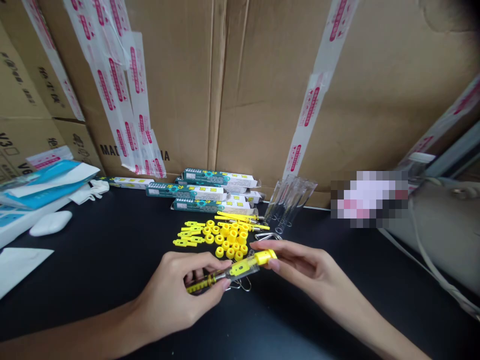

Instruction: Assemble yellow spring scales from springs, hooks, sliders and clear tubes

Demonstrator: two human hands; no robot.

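My left hand (180,285) wraps round a clear tubular spring scale (240,270), thumb along its side. The tube tilts up to the right, with a yellow flat piece and a striped yellow rod inside. At its right end sits a yellow cap (264,257), pinched by the thumb and fingers of my right hand (296,265). Just beyond the tube stand several loose yellow ring caps (232,236). Flat yellow tabs (188,234) lie to their left, and yellow rods (240,218) with metal ends lie behind. Wire hooks (243,284) show partly beneath the tube.
Several clear tubes (290,202) lean against the cardboard wall (262,100). Printed narrow boxes (210,191) are stacked left of them. A white rounded case (51,223) and blue-white packets (48,185) lie at left on the black table (93,280). A pale cable (423,255) runs down the right side.
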